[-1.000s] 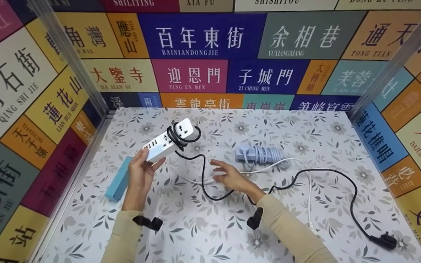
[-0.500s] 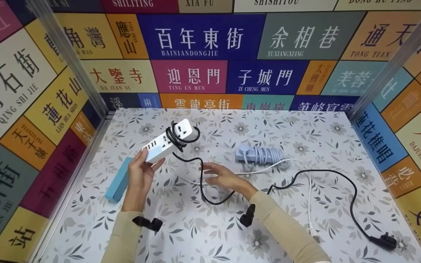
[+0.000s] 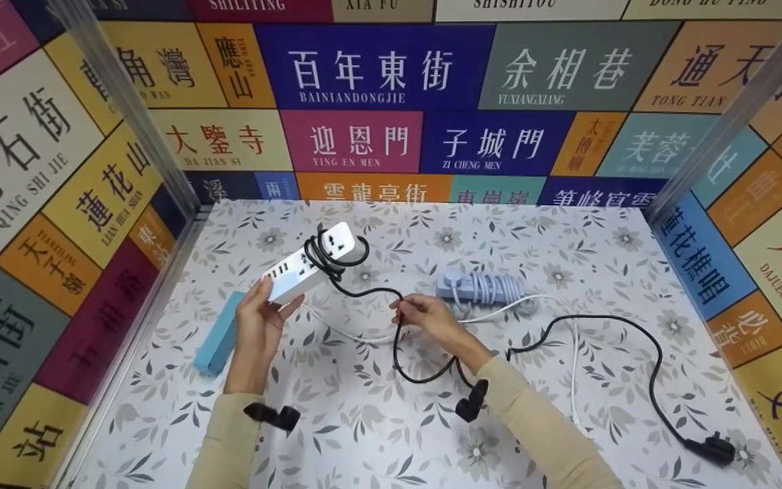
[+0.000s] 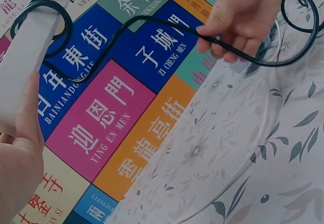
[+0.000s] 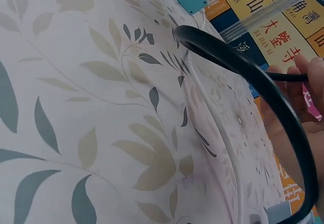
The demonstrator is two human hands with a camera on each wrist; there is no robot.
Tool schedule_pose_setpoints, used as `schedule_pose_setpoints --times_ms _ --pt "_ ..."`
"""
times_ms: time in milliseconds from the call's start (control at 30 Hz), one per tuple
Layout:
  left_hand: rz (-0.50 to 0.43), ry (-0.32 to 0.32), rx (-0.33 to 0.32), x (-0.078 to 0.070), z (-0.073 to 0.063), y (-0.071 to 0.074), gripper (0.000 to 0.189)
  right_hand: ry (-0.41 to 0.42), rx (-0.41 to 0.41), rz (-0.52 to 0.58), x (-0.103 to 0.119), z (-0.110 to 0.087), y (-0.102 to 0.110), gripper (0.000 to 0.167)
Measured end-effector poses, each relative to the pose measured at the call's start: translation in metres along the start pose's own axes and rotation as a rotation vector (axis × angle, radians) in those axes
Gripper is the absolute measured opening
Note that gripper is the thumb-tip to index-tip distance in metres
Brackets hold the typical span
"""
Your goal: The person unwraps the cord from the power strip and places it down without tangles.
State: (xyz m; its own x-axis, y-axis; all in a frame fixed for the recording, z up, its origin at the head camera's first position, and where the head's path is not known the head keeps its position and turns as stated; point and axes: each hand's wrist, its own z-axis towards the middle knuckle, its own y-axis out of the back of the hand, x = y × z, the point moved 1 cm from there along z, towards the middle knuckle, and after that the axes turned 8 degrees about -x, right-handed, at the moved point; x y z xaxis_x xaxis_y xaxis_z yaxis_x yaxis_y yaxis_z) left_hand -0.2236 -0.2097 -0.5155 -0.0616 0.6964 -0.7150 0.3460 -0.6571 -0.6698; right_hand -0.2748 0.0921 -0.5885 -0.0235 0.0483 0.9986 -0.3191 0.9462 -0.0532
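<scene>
In the head view my left hand [image 3: 260, 329] grips the lower end of a white power strip [image 3: 290, 280], tilted up above the table. A black cord [image 3: 364, 293] is wound in a few loops round the strip's far end. My right hand [image 3: 435, 326] pinches that cord between thumb and fingers, to the right of the strip. From there the cord sags in a loop, passes by the right forearm and runs to a black plug [image 3: 711, 448] at the front right. The left wrist view also has the pinched cord [image 4: 152, 19] stretching between both hands.
A blue power strip [image 3: 218, 336] lies left of the left hand, partly hidden by it. Behind the right hand sits a pale lilac power strip [image 3: 479, 288] with its cord wrapped round it. A white cord [image 3: 574, 367] crosses the patterned table [image 3: 364, 435]. Printed walls enclose the back and sides.
My right hand moved left with fingers spread, then came back right and took hold of the black cord, drawing it rightward. The left hand and white strip have hardly moved.
</scene>
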Motion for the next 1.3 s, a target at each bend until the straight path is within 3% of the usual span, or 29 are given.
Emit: schedule_pose_setpoints --times_ms 233,567,700,900,1067,1200,1300 --pt "0.021 -0.001 -0.011 0.001 -0.001 0.002 0.019 -0.031 -0.083 0.09 0.017 -0.001 0.011 0.027" --pt "0.013 0.029 -0.043 0.002 -0.001 0.003 0.017 -0.066 -0.426 0.081 0.069 -0.002 0.022 0.026" --pt "0.011 0.039 -0.045 0.002 -0.001 0.003 0.015 -0.058 -0.507 0.1 0.087 -0.002 0.022 0.028" --pt "0.043 0.033 -0.007 0.003 -0.002 0.004 0.016 -0.004 -0.582 0.194 0.11 -0.005 0.017 0.03" --pt "0.085 0.045 0.065 0.004 -0.005 0.006 0.02 0.031 -0.646 0.293 0.127 -0.01 0.016 0.031" --pt "0.138 0.043 0.113 0.005 -0.006 0.006 0.022 0.061 -0.633 0.403 0.14 -0.013 0.018 0.032" --pt "0.155 0.044 0.113 0.006 -0.006 0.006 0.023 0.084 -0.595 0.486 0.149 -0.014 0.019 0.021"
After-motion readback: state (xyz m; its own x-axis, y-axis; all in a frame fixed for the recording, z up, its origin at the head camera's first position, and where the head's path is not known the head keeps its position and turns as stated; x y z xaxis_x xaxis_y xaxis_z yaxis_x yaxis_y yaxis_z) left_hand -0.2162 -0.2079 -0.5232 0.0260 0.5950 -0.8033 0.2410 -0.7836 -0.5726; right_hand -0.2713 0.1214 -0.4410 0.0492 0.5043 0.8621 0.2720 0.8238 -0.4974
